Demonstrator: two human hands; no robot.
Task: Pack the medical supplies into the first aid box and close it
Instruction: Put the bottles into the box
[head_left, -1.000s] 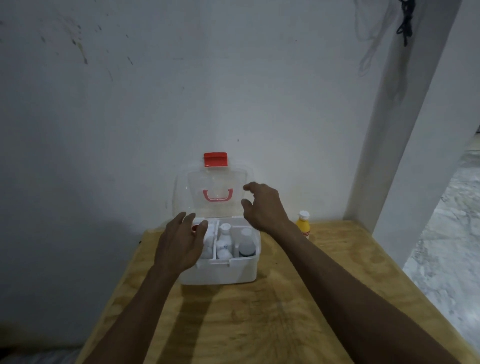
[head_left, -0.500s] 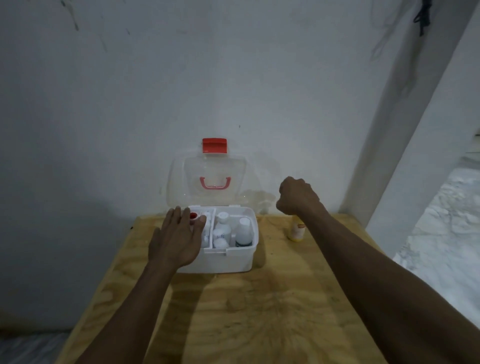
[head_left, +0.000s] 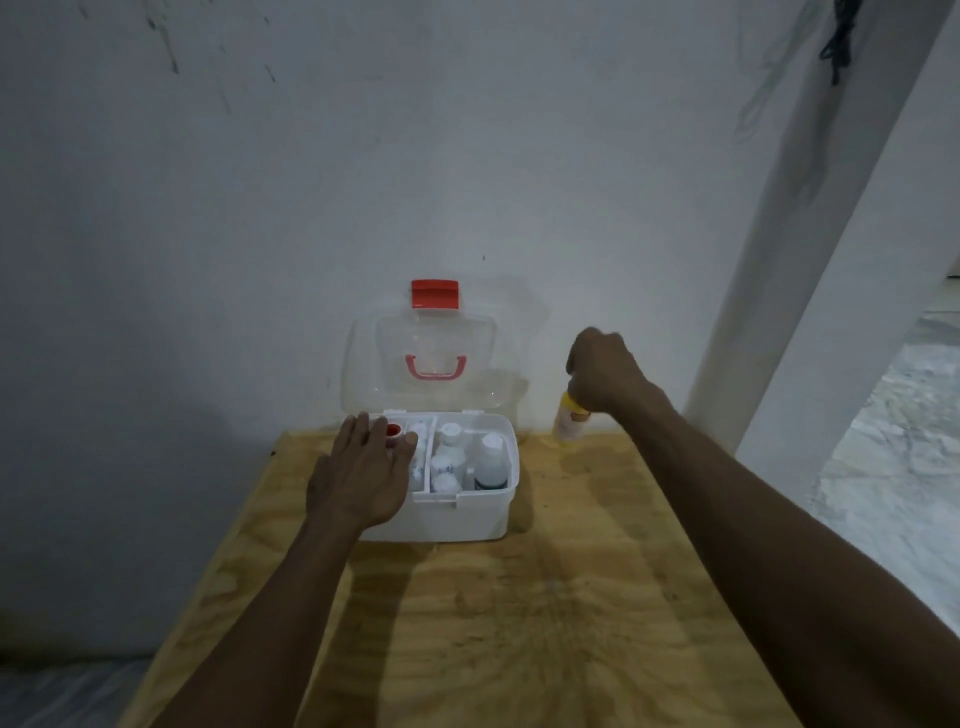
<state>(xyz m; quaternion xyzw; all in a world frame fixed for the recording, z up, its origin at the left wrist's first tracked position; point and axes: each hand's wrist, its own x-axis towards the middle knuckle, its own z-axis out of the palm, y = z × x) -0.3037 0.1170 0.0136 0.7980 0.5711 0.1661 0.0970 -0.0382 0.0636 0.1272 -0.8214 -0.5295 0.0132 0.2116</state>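
The white first aid box (head_left: 457, 514) stands at the far end of the wooden table, its clear lid (head_left: 423, 364) with a red latch propped upright against the wall. Inside stand several white bottles (head_left: 447, 457) and one dark-filled bottle (head_left: 491, 465). My left hand (head_left: 363, 473) lies flat on the box's left rim, fingers spread, holding nothing. To the right of the box a small yellow bottle (head_left: 569, 423) stands on the table. My right hand (head_left: 602, 371) is curled over its top, fingers closed around the cap, which is hidden.
The wooden table (head_left: 519, 623) butts against a white wall. A white pillar (head_left: 779, 260) rises at the far right, just behind the yellow bottle. Beyond the table's right edge lies a pale stone floor (head_left: 893, 441).
My right hand has left the lid, swung right and come down onto the yellow bottle's top. My left hand has stayed on the box's left rim.
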